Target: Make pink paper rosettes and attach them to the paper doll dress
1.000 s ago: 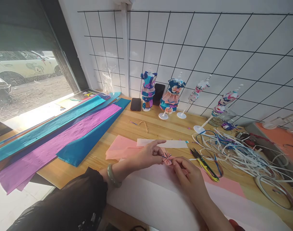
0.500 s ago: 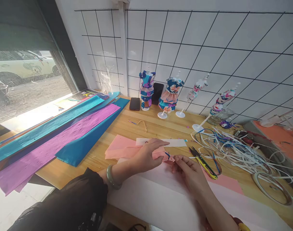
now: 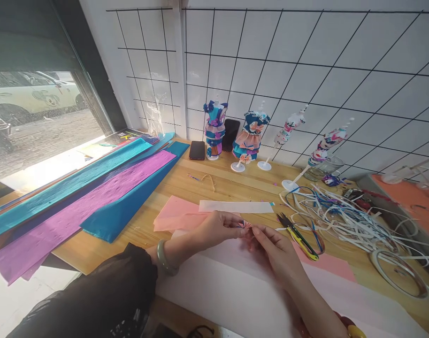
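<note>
Between my two hands is a small pleated pink paper rosette point(image 3: 246, 225) with dark blue at its folds. My left hand point(image 3: 219, 228) pinches its left side between thumb and fingers. From the right, my right hand point(image 3: 272, 240) grips its edge with thumb and forefinger. Beneath both hands lies a large white paper sheet point(image 3: 228, 286). Pink crepe paper point(image 3: 177, 213) lies behind my left hand, and a white paper strip point(image 3: 232, 206) lies just beyond my fingers. Yellow-and-black pliers point(image 3: 301, 239) rest right of my right hand.
Teal, purple and blue paper rolls cover the left side, with the purple paper point(image 3: 95, 206) among them. Small dress forms, one in a peach skirt point(image 3: 250, 138), stand along the back. Tangled paper strips point(image 3: 355, 225) fill the right. A phone point(image 3: 197, 150) lies behind.
My left hand, previously spread above the pink paper piece, has closed on its left side. The piece now shows as a fanned rosette. My right hand keeps its pinch.
</note>
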Demonstrator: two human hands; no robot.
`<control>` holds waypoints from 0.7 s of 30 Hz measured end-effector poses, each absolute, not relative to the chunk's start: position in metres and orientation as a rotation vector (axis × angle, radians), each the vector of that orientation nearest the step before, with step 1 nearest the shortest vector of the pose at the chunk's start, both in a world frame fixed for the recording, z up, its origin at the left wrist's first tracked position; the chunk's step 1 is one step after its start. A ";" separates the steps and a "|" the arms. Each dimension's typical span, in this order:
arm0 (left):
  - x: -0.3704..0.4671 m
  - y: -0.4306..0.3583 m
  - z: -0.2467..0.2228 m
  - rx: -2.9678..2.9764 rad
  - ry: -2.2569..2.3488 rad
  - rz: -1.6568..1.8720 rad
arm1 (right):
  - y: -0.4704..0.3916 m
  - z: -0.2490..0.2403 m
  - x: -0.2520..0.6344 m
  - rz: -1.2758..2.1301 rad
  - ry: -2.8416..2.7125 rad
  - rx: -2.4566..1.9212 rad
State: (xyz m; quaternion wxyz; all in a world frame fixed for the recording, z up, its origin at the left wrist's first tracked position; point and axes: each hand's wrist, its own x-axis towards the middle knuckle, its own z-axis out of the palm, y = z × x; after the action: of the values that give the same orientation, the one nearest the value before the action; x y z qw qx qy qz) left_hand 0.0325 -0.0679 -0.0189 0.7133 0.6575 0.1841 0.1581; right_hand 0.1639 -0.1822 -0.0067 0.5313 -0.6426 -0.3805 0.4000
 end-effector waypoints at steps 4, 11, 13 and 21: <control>0.031 -0.069 -0.022 1.456 0.452 0.320 | -0.182 -0.003 0.161 0.937 -0.935 -1.532; 0.031 -0.070 -0.025 1.510 0.445 0.336 | -0.182 -0.012 0.168 0.915 -0.881 -1.532; 0.032 -0.070 -0.026 1.485 0.428 0.357 | -0.182 -0.016 0.171 0.920 -0.800 -1.488; 0.035 -0.069 -0.025 1.339 0.398 0.390 | -0.181 -0.012 0.168 0.986 -0.744 -1.431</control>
State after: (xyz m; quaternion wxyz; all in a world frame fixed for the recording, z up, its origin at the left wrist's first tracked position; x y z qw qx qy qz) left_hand 0.0348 -0.0690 -0.0247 0.7485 0.6122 0.1822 0.1782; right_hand 0.1682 -0.1806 -0.0122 0.5856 -0.6136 -0.3188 0.4229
